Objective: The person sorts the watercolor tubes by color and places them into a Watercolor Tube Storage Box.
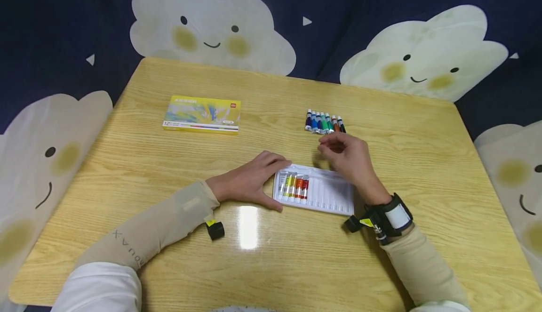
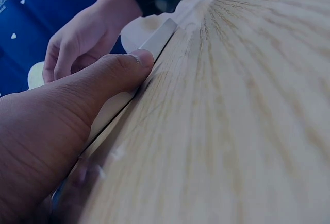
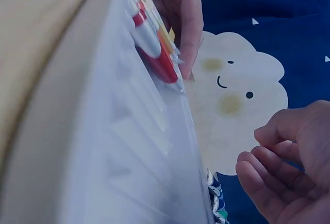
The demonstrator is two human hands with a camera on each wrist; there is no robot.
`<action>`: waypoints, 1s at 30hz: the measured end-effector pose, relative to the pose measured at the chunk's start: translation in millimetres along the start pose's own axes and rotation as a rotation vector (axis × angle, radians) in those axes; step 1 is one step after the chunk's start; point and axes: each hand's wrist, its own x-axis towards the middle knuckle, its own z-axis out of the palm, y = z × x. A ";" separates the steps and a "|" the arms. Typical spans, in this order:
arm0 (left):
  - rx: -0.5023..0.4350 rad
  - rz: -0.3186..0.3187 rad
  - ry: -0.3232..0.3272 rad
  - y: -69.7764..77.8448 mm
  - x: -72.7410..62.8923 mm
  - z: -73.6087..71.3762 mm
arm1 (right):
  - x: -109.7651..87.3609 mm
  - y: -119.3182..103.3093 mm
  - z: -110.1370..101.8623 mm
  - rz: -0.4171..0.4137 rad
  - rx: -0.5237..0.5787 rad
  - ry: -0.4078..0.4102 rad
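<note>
A white plastic tray lies on the table with several small paint tubes in its left slots, running from pale and yellow to orange and red. Its right slots are bare. My left hand grips the tray's left end, thumb along the near edge and fingers at the far edge. Above the tray's far right corner hovers my right hand, its fingers loosely bent with nothing seen between them. Just beyond it, several more paint tubes in blue, green, brown and black lie in a row on the table.
A yellow paint box with a printed front lies at the back left of the wooden table. Behind the table hangs a dark blue cloth with smiling clouds.
</note>
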 end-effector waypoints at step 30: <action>0.011 0.014 0.008 -0.9 -0.7 0.7 | 63.5 4.5 2.8 -0.189 -0.325 -0.152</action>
